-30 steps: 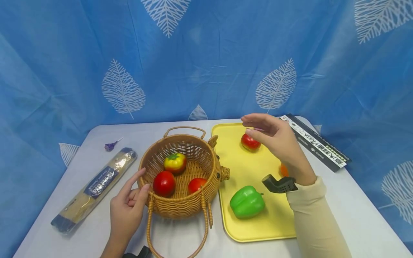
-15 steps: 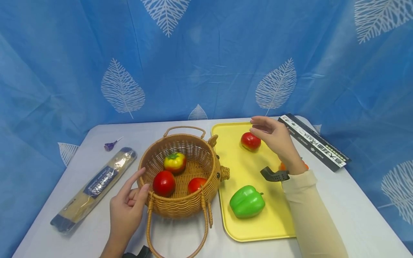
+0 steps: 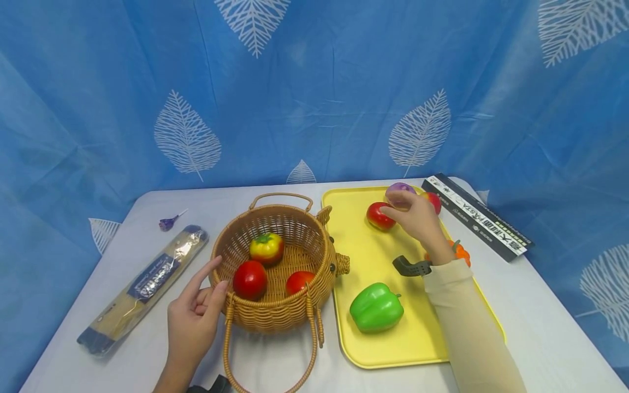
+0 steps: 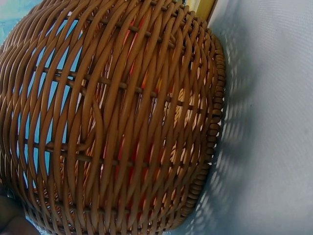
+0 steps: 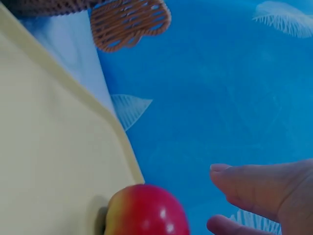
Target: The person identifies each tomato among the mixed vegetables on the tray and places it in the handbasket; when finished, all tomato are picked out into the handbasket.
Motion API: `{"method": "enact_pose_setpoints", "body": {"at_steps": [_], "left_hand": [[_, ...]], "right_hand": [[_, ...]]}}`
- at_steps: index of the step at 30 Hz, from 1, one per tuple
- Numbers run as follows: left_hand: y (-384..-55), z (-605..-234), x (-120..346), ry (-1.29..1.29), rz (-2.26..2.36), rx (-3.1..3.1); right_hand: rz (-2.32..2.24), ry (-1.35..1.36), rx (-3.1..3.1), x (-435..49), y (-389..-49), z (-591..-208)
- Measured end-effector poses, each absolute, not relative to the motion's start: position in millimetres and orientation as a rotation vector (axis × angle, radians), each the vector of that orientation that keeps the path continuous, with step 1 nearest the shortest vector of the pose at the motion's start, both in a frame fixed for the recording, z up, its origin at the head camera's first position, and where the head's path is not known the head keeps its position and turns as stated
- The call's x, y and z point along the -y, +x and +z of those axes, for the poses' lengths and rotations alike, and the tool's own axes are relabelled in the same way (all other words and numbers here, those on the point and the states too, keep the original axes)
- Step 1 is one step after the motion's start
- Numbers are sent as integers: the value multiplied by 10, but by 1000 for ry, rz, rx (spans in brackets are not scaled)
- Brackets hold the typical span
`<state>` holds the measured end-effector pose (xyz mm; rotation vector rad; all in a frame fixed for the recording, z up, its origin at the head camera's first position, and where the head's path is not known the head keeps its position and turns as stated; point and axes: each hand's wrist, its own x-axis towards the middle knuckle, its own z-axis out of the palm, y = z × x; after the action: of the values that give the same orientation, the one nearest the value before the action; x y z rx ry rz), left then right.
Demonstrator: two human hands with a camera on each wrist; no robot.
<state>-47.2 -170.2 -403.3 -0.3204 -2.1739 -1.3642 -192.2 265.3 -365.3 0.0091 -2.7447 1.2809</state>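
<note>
My left hand point(image 3: 193, 316) touches the near left rim of a round wicker basket point(image 3: 275, 319), index finger and thumb extended; the left wrist view shows the woven side point(image 4: 122, 112). The basket holds a yellow-and-red fruit with a green top point(image 3: 267, 248), a round red fruit point(image 3: 250, 280) and another red one point(image 3: 298, 281). Over the far part of a yellow tray point(image 3: 363, 256), my right hand point(image 3: 417, 218) reaches beside a red apple point(image 3: 380, 216), fingers spread. In the right wrist view the fingers stand apart from the apple point(image 5: 149, 213). A purple round vegetable point(image 3: 399, 189) is partly hidden behind them.
A green bell pepper point(image 3: 377, 307), an orange pumpkin-like piece point(image 3: 461, 253) and a red fruit point(image 3: 433, 201) lie on the tray. A black pasta box point(image 3: 476, 218) lies right. Left are a bagged noodle pack point(image 3: 147, 286) and a purple lollipop point(image 3: 168, 222).
My right hand shifts right, then lowers toward the red apple. The purple vegetable, the farther red fruit and the orange piece come into view. The left hand and basket stay still.
</note>
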Motion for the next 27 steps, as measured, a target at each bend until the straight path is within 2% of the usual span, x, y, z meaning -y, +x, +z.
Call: {"method": "enact_pose_setpoints", "body": {"at_steps": [27], "left_hand": [[-466,-4026,1713,-307,-1399,2178]], "right_hand": [[1205,-142,2805,-2617,-2002,-3978]]}}
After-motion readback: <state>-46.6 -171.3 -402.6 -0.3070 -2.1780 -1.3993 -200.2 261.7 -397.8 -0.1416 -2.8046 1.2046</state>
